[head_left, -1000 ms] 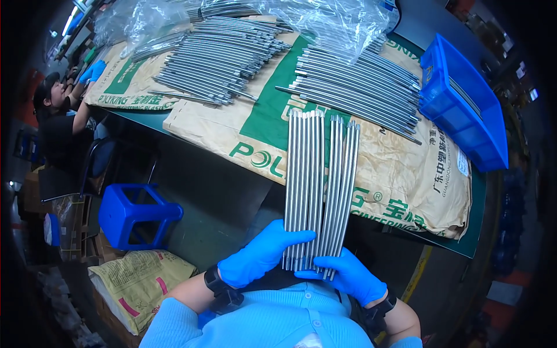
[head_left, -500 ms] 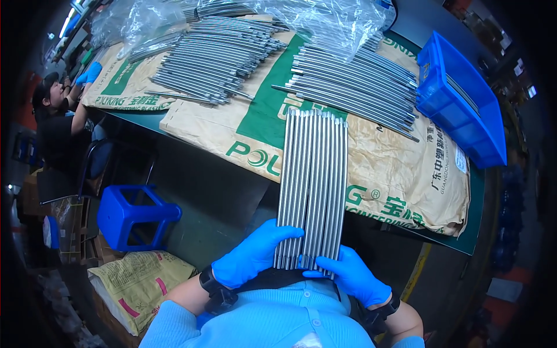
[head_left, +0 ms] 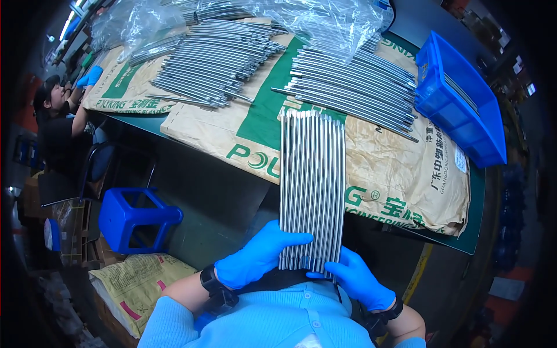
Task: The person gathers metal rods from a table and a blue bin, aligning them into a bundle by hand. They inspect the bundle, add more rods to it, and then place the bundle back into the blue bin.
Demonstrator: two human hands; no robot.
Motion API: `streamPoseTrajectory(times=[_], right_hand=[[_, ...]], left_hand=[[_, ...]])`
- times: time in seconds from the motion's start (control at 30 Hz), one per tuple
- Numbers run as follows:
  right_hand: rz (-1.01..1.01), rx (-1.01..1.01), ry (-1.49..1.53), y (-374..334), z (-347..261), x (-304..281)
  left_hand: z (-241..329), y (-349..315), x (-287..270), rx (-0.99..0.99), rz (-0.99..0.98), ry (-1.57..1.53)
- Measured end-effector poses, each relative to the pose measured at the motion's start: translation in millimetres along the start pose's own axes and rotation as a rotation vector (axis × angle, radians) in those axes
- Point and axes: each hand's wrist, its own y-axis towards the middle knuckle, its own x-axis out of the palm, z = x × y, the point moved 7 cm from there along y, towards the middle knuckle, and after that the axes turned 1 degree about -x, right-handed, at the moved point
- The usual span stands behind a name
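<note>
A flat row of several long silver metal rods (head_left: 312,185) stands side by side, its far ends resting on a tan printed sack (head_left: 383,174) on the table. My left hand (head_left: 255,255), in a blue glove, grips the row's near left edge. From the right, my right hand (head_left: 354,278), also gloved in blue, holds the near ends from below. Both hands are close to my chest.
Two heaps of loose metal rods (head_left: 220,64) (head_left: 354,84) lie on sacks farther back, partly under clear plastic sheet (head_left: 331,23). A blue bin (head_left: 458,104) sits at the right. A blue stool (head_left: 136,217) stands on the floor left. Another person (head_left: 58,122) works at far left.
The rods were split into two groups with a gap; now they are pressed together into one even row, and the far ends have squared up.
</note>
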Motion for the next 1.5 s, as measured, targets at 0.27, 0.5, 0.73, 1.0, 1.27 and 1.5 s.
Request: streamPoseTrajectory(times=[0.27, 0.5, 0.73, 1.0, 1.27, 1.5], right_hand=[[-0.056, 0.083, -0.139, 3.8, -5.2, -11.5], [0.008, -0.01, -0.289, 10.4, -6.3, -18.3], [-0.073, 0.051, 0.21, 11.2, 3.4, -6.5], [0.038, -0.021, -0.189, 19.5, 6.2, -13.9], [0.097, -0.102, -0.278, 12.6, -4.6, -7.6], [0.115, -0.175, -0.257, 10.6, -12.2, -2.3]], left_hand=[[-4.7, 1.9, -2.3, -0.085, -0.052, -0.099], [0.4, 0.6, 3.4, -0.041, -0.093, -0.163], [-2.6, -5.0, -2.8, -0.076, -0.041, -0.246], [-8.9, -0.1, -5.8, -0.124, -0.03, -0.336], [-6.4, 0.8, -3.5, -0.039, -0.057, -0.24], [0.5, 1.2, -0.9, 0.041, 0.009, -0.106]])
